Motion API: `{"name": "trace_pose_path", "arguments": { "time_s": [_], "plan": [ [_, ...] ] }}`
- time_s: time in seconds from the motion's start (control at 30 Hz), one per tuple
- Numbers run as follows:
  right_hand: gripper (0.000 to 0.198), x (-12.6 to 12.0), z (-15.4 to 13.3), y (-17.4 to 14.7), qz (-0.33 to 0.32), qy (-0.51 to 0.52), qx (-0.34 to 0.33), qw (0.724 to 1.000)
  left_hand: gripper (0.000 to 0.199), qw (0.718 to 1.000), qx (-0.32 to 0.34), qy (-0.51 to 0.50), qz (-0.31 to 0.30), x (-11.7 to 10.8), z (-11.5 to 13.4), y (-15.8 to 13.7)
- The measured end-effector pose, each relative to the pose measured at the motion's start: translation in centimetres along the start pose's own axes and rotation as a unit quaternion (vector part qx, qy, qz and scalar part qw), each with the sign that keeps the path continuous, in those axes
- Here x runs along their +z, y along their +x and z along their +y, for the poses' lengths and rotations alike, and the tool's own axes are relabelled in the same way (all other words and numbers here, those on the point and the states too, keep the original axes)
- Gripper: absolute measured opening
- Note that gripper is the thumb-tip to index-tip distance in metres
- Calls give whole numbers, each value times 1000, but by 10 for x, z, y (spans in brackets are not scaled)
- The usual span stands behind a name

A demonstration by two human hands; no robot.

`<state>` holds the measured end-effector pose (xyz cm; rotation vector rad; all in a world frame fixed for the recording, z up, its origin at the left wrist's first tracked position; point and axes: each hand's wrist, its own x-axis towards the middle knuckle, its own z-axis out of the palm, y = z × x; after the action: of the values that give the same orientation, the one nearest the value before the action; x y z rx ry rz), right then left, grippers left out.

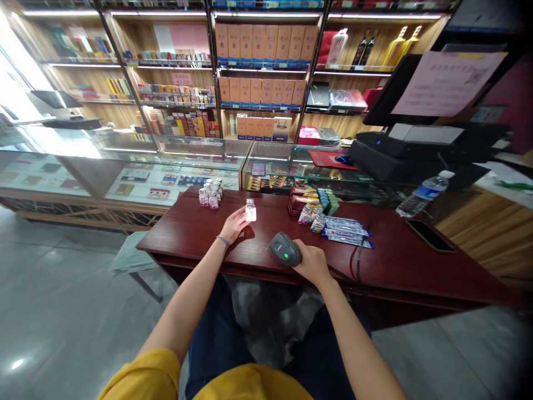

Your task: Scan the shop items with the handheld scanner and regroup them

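My left hand [234, 226] is closed on a small bottle [250, 210], held up over the dark red desk [187, 236]. Bright light falls on the bottle's label, and its print is too small to read. In my right hand [312, 261] is a grey barcode scanner [285, 250] with a green light on top, its head turned toward the bottle. A group of similar small bottles [211, 194] stands at the desk's left end. More small bottles [311, 215] are on the right, beside blue and white flat packets [346, 230].
Stacked red packs [300, 201] and green-blue packs [328, 200] sit behind the right bottles. Farther right are a water bottle [425, 193], a phone [430, 235] and a monitor [393, 91]. A glass counter [179, 153] runs behind the desk; a stool [131, 253] stands left.
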<state>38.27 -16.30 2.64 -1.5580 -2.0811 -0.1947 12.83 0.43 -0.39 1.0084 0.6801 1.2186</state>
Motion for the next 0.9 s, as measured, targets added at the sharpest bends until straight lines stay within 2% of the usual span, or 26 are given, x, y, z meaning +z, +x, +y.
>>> {"name": "trace_pose_path", "arguments": {
  "time_s": [0.13,0.3,0.43,0.57,0.73,0.9],
  "plan": [
    [41,-3,-1,-1,16,6,4,1000,56,1000,-12,9,-6,1,1,-1],
    [41,-11,3,-3,59,1,8,998,57,997,30,62,-24,7,0,-3],
    [38,-22,9,-7,105,-13,31,994,48,988,58,140,13,21,-12,0],
    [33,-34,19,-15,137,-28,61,988,45,971,83,223,17,55,-31,3],
    [31,-49,36,-34,141,-44,72,986,40,932,113,345,4,110,-55,10],
    [32,-65,51,-54,146,-58,95,983,37,897,150,417,-3,147,-81,19]
  ]
}}
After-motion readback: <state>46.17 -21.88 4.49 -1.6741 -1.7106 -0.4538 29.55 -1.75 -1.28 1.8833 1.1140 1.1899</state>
